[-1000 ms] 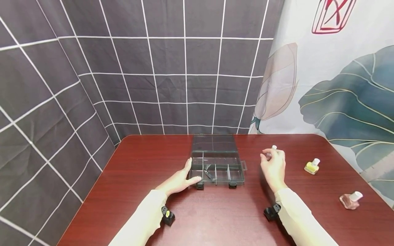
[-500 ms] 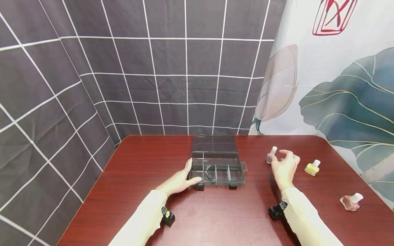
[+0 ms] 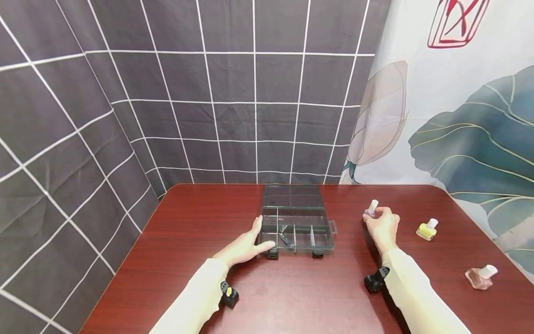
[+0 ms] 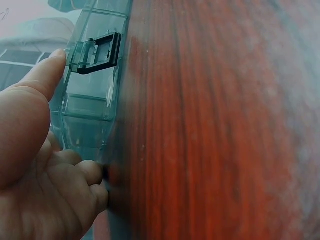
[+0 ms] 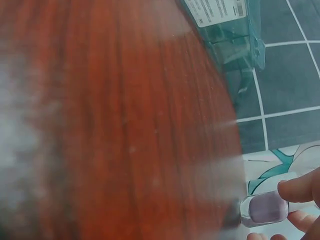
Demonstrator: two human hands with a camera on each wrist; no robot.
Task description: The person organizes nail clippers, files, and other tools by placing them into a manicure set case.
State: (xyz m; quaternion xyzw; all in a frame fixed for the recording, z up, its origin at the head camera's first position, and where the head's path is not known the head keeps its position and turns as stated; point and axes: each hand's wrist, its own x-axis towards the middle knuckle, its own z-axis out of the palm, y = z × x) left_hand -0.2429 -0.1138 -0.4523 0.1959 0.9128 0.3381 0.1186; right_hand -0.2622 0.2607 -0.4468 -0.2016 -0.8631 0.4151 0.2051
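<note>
A clear plastic compartment box [image 3: 300, 250] stands on the table with its lid raised at the back. My left hand [image 3: 242, 246] holds its front left corner, thumb beside a black latch [image 4: 102, 52] and fingers along the left side. A small dark and silvery tool [image 3: 285, 238] lies in a front compartment. To the right of the box, my right hand [image 3: 383, 229] pinches a small nail polish bottle [image 5: 267, 207] with purple polish. Its white cap [image 3: 373, 205] points up, leaning slightly right, in the head view.
A yellow nail polish bottle [image 3: 426, 229] stands right of my right hand. Nearer the right table edge, a pinkish-brown nail polish bottle [image 3: 479, 277] lies tilted. A tiled-pattern cloth [image 3: 233, 116] and a leaf-patterned cloth [image 3: 471, 153] hang behind the table.
My right hand first drew back to the right from the purple nail polish bottle, leaving it standing, then returned and now pinches it. My left hand stays at the box.
</note>
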